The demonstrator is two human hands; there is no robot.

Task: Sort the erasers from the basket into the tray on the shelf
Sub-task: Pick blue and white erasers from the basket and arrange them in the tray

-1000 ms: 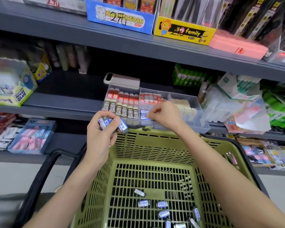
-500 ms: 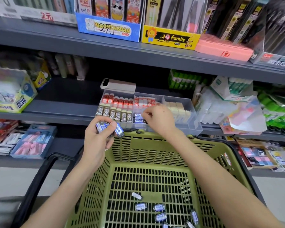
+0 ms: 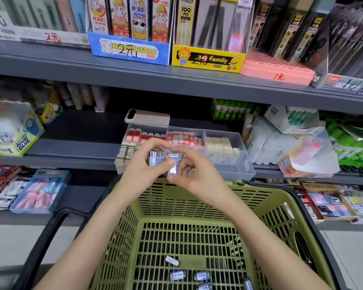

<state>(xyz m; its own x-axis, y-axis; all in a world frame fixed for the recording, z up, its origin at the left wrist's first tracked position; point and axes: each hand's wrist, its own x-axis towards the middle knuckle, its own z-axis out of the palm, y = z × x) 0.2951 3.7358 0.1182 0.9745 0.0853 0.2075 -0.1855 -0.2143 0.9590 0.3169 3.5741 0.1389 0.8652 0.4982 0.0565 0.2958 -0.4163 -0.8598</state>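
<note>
Blue-sleeved eraser point(image 3: 173, 170) is now pinched by the right hand point(image 3: 199, 174), back from the tray point(image 3: 240, 170) to the left hand point(image 3: 137, 174) gripping the remaining stack point(image 3: 155, 160), so another placement likely follows.

Your basket point(image 3: 260, 191) sits nearest you, erasers point(image 3: 177, 275) lying in its bottom. The tray point(image 3: 245, 164) is on the shelf point(image 3: 82, 151) just beyond, with a phone point(image 3: 147, 118) behind it.

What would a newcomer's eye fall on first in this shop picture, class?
Dead centre, the left hand grips a bunch of erasers while the right hand pinches one eraser, just in front of the clear tray on the middle shelf. Below them gapes the green basket, with loose erasers on its floor.
</note>
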